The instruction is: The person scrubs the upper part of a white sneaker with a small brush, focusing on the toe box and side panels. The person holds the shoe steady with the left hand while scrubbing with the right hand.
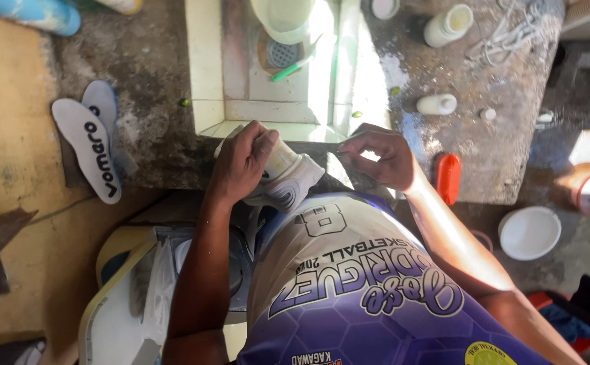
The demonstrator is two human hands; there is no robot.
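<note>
Clearly my left hand (241,162) grips the light, soft white-and-grey sneaker (287,179) by its collar; my right hand (384,157) pinches closed, contents unclear.

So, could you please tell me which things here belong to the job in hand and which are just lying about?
In hand:
left hand
white sneaker
right hand

Lying about:
insoles
green toothbrush
white bottles
orange brush
white bowl
</note>
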